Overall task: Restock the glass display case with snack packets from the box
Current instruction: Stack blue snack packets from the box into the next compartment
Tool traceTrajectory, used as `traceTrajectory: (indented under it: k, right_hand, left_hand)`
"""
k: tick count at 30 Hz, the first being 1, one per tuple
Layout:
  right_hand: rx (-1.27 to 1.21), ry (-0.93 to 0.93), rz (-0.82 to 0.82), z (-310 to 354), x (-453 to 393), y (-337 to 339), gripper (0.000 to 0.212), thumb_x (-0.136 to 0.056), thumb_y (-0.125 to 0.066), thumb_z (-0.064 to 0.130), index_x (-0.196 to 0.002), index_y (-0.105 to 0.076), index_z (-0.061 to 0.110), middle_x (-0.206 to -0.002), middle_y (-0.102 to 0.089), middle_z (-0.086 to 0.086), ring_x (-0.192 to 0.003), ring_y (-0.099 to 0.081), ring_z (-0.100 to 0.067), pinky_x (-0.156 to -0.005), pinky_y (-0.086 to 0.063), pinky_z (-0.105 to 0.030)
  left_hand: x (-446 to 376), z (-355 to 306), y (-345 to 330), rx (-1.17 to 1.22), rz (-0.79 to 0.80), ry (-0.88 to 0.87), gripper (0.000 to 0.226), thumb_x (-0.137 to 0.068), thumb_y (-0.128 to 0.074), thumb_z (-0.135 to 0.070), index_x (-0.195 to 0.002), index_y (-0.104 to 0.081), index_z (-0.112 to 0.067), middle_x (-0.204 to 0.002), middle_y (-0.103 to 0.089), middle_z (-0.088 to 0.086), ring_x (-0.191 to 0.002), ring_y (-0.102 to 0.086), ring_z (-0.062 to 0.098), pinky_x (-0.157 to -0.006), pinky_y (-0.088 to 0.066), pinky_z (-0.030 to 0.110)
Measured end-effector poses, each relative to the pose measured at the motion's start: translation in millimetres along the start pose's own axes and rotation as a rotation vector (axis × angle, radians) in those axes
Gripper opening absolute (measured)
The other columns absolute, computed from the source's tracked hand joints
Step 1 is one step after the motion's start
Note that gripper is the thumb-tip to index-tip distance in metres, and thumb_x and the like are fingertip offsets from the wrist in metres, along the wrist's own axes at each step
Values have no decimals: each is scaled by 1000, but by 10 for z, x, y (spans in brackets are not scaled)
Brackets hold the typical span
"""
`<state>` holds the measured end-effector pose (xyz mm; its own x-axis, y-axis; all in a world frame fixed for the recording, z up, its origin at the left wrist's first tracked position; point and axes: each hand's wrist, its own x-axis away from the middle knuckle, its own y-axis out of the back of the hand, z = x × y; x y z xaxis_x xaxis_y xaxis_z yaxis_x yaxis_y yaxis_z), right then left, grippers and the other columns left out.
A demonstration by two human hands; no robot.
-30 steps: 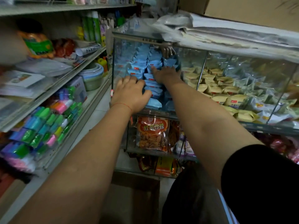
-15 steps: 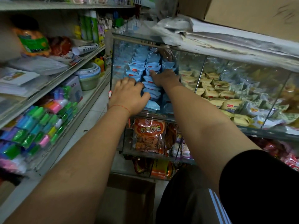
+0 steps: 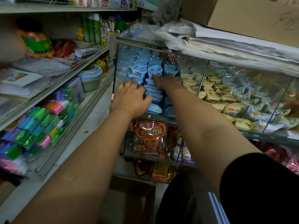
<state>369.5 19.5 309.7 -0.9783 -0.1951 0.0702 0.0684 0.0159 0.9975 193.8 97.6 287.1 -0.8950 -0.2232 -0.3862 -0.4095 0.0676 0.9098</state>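
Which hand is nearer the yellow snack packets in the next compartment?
Right. The right hand lies on the blue packets just beside the divider to the yellow snack packets; the left hand is at the compartment's far side.

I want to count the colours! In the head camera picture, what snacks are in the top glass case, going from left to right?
blue snack packets, with the left hand and right hand on them → yellow snack packets → clear-wrapped packets
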Motion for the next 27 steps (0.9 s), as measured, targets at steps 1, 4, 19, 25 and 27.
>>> traceTrajectory:
  k: [1, 4, 19, 25, 27]
  right_hand:
    - [14, 12, 7, 4, -4, -1, 90, -88, -7, 74, -154, -15, 14, -160, -10, -14, -146, -15, -35, -117, -13, -47]
    - [-8, 1, 10, -1, -17, -17, 94, -86, -8, 76, -154, -15, 12, -160, -13, -14, -145, -19, -34, -118, -18, -45]
    - [-108, 31, -69, -5, 29, 122, 79, -93, -24, 67, -154, -16, 17, -159, -16, -14, -144, -20, -36, -117, -17, -48]
    - [-134, 282, -152, 244, 72, 46, 73, -97, -24, 58, -154, -14, 14, -160, -14, -8, -148, -10, -26, -118, -7, -50]
    - [-108, 310, -81, 278, 54, -19, 74, -96, -13, 62, -154, -17, 15, -160, -16, -7, -148, -11, -25, -118, -4, -51]
  left_hand:
    - [3, 0, 0, 3, 0, 2, 50, -93, -35, -44, -130, -56, -18, -133, -50, 11, -127, -37, 27, -108, -24, 39]
    - [15, -12, -20, 10, -7, -1, 49, -93, -36, -44, -129, -57, -18, -132, -51, 11, -127, -38, 27, -108, -24, 39]
    - [-24, -12, -9, 15, -25, 1, 50, -93, -35, -45, -129, -58, -17, -133, -50, 10, -127, -37, 26, -108, -23, 38]
    - [-18, -14, -56, 5, -32, -8, 52, -92, -33, -47, -127, -59, -17, -131, -51, 10, -126, -37, 26, -106, -23, 38]
    - [-29, -5, -60, 6, -33, -10, 51, -92, -34, -47, -126, -59, -18, -130, -51, 10, -126, -37, 26, -106, -23, 39]
